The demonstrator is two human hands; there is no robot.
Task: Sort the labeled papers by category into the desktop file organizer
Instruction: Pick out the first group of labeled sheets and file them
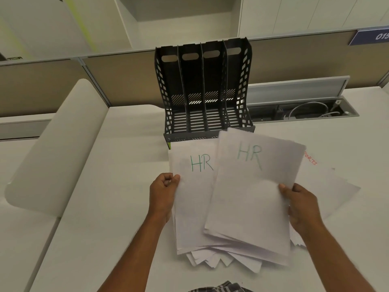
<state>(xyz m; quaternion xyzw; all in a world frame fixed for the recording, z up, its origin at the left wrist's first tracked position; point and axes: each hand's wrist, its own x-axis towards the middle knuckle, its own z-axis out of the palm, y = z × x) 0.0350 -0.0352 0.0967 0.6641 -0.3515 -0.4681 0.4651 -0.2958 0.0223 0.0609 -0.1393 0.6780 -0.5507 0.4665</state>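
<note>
A black file organizer (203, 89) with several upright slots stands at the back of the white desk, and its slots look bare. My left hand (163, 196) pinches the left edge of a white sheet marked HR in green (192, 186). My right hand (302, 207) grips the right edge of another HR sheet (250, 192), which overlaps the first one and sits on top of several more sheets. Beneath both, a loose pile of papers (212, 259) lies on the desk. A sheet with red lettering (322, 175) pokes out on the right.
A rounded white divider (61, 144) runs along the desk's left side. Behind the organizer on the right is an open cable tray (303, 111) with wires. A beige partition wall (117, 81) closes off the back of the desk.
</note>
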